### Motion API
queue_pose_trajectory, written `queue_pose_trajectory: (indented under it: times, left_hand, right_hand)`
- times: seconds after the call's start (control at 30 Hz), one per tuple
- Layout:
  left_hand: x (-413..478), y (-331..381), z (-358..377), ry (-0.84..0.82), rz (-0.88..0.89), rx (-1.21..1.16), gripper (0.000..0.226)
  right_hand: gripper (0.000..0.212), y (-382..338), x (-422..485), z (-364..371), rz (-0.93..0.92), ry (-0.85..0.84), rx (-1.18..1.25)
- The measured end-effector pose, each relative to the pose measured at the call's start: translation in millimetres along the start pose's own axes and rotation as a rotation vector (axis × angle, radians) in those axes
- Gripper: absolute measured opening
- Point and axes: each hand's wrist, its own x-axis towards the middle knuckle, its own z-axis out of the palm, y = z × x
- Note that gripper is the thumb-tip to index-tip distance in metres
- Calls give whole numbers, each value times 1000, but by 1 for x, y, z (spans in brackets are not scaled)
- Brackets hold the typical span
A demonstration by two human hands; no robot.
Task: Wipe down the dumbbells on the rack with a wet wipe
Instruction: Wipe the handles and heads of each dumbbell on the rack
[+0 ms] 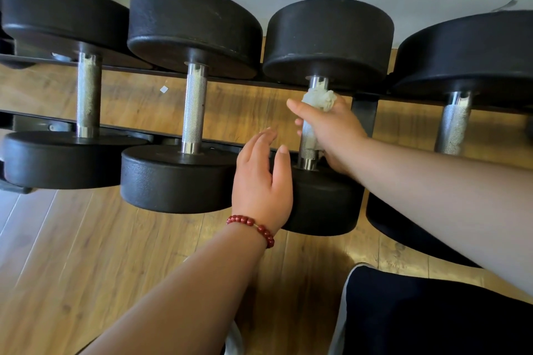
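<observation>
Several black dumbbells with knurled chrome handles lie across a low black rack (236, 82). My right hand (331, 132) is wrapped round the handle of the third dumbbell (328, 37) from the left, pressing a crumpled white wet wipe (318, 98) against the chrome. The wipe bunches out above my fingers and runs down along the handle. My left hand (261, 179), with a red bead bracelet at the wrist, rests with relaxed fingers on the near head of that same dumbbell. The second dumbbell (193, 106) stands just left of my left hand.
A further dumbbell (458, 121) lies to the right, partly behind my right forearm, and another (86, 92) at the far left. Wooden floor shows under and in front of the rack. A dark clothed knee (432, 314) fills the lower right corner. A pale wall runs behind.
</observation>
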Motion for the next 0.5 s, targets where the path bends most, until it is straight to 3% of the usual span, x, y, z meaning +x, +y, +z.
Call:
queue_pose_trajectory:
  times: [0.13,0.2,0.3,0.43,0.5]
  left_hand:
    - [0,0,0,-2,-7,-7,42]
    - [0,0,0,-1,-5,-3,41]
    - [0,0,0,-1,-11,-6,42]
    - [0,0,0,-4,-12,1,43]
    - [0,0,-1,-8,-16,-3,44]
  right_hand:
    - [58,0,-8,-8,100,-43,178]
    - [39,-2,-9,-8,140,16,254]
    - [9,-13,-4,0,108,114,171]
    - [9,-8,2,10,15,142,82]
    - [19,5,0,9,29,111,5]
